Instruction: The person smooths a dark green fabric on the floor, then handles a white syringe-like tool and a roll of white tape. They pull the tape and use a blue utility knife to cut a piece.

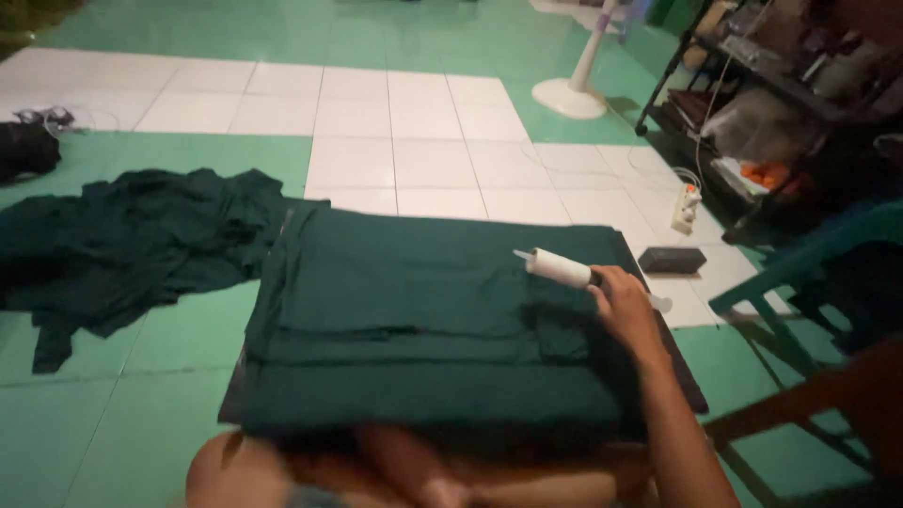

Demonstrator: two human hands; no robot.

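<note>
Right hand (623, 306) clasped a white roller (559, 269) on folded dark green cloth (414, 320).
The roller looked light and rigid, best held by its handle; the soft cloth lay under the grip. Left hand unseen.

Your right hand (623, 306) grips the handle of a white lint roller (557, 268), whose roll lies on the folded dark green cloth (414, 320) just left of your grip. Beyond the grip, a dark box (672, 260) and a white power strip (686, 208) rest on the floor tiles. Far left of it lies a crumpled green garment (132, 245).
</note>
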